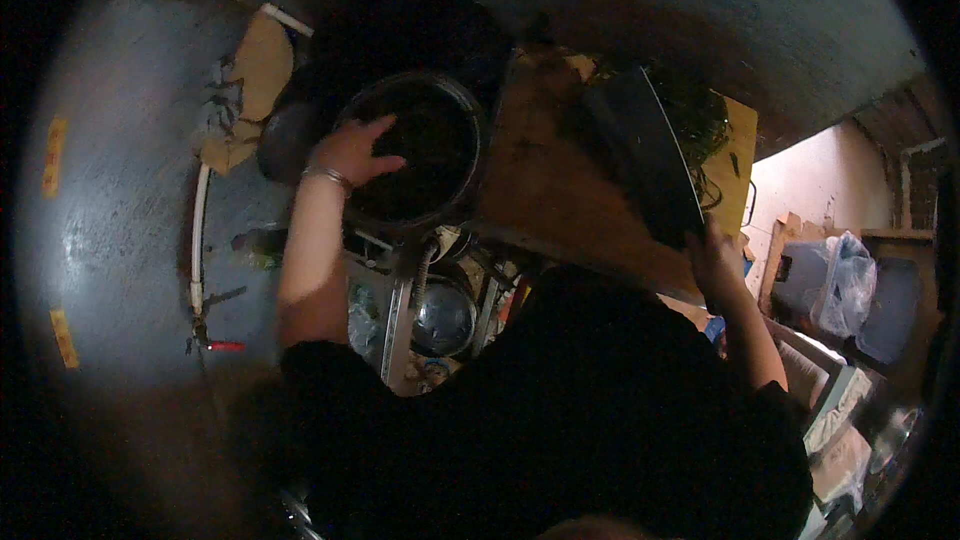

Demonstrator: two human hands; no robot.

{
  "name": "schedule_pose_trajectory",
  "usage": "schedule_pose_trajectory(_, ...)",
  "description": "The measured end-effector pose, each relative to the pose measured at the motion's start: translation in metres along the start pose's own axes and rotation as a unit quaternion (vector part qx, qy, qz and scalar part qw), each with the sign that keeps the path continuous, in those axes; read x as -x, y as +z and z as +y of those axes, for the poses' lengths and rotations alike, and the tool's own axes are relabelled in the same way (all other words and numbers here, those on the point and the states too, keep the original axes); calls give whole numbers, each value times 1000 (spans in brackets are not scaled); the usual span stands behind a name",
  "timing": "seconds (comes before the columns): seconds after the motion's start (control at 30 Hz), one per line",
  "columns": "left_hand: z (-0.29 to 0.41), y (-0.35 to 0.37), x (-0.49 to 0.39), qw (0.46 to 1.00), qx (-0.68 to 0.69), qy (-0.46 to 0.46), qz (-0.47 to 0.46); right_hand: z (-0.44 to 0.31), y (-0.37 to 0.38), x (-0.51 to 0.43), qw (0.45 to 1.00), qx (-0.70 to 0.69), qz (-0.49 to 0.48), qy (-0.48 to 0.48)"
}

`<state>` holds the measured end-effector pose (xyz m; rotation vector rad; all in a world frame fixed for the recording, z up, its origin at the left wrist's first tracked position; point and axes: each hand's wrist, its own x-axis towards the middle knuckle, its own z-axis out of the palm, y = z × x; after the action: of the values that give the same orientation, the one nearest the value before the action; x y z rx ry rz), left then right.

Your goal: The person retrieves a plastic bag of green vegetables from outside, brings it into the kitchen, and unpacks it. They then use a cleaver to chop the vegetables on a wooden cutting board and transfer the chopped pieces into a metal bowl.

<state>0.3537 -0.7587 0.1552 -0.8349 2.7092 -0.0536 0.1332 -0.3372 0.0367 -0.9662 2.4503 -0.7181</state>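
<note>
My left hand (356,154) is over the left part of a round basin (474,142) with dark contents. Its thumb and fingers are apart, and nothing shows between them. My right hand (716,262) is closed around the handle end of a large cleaver (637,146), its wide dark blade pointing away from me. The blade lies over or just above a wooden cutting board (555,172). Dark green leafy vegetables (694,116) lie beyond the blade at the right, on a yellowish surface (742,127). The handle is mostly hidden by my hand.
A white pipe (199,232) with a red-handled valve (225,346) runs along the left wall. Below the basin are a metal bowl (444,319) and a ribbed hose (425,270). Plastic bins (810,277) with a clear bag (851,285) stand at the right.
</note>
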Motion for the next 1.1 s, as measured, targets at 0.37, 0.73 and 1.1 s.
schedule_pose_trajectory(0.37,226,115,-169,929,333,129,100,38,3,26,985,-45,10,165)
schedule_pose_trajectory(0.73,225,169,-296,888,436,-57,134,59,-9,72,973,-137,147,111)
schedule_pose_trajectory(1.1,382,93,-186,973,195,106,-69,76,-16,65,965,-172,84,180)
